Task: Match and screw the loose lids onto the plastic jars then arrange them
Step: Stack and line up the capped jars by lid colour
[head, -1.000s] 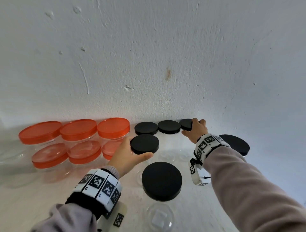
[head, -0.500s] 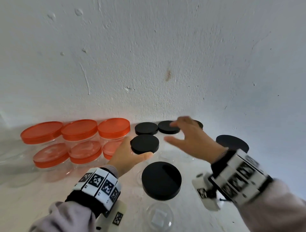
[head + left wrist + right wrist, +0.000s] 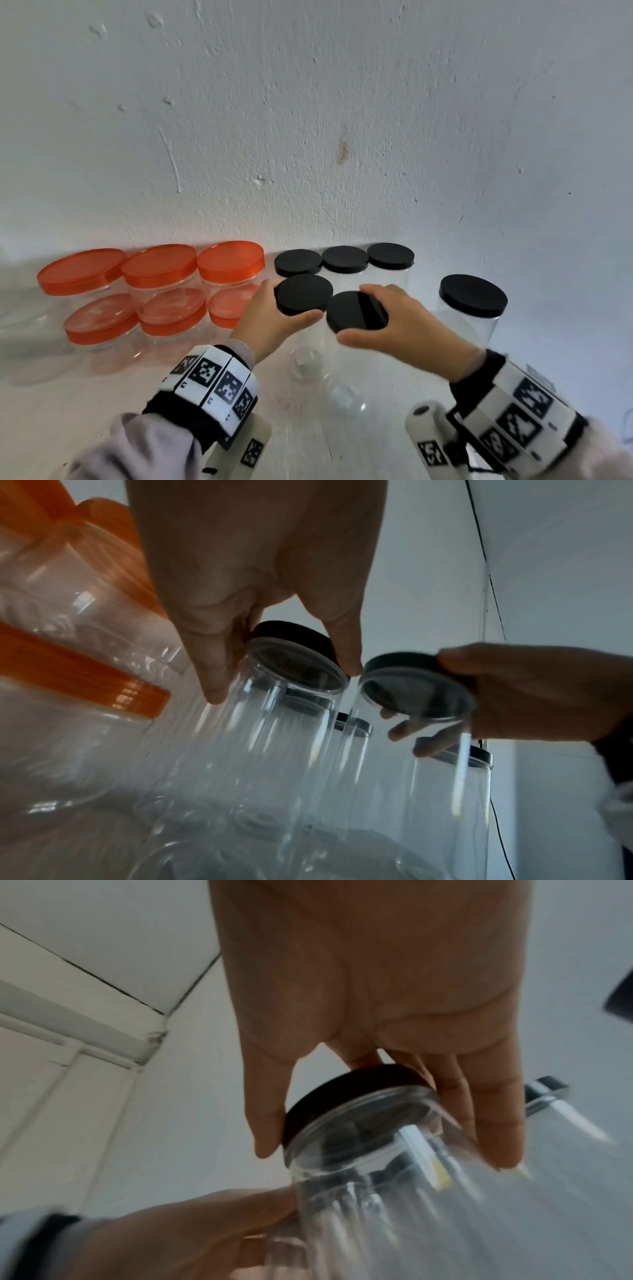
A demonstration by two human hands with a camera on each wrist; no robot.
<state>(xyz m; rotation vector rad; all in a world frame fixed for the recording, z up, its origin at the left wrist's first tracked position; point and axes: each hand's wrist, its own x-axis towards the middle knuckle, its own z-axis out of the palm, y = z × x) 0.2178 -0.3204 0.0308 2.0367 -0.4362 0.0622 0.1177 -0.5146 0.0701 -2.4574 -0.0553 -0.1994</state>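
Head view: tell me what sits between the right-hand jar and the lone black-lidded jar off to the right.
Nothing stands there. In the head view the right hand grips the black lid of its jar; the stretch to the lone jar shows only bare white surface.

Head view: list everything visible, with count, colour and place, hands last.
Orange-lid jars: six, clear with orange lids, stacked two high in three columns, far left by the wall.
Back black-lid jars: three, clear, in a row by the wall.
Lone jar: one, black lid, standing apart at right.
Held jars: two, black lids, side by side in the middle.
Wall: white, scuffed, behind everything.
Left hand: grips the left held jar's lid.
Right hand: grips the right held jar's lid.
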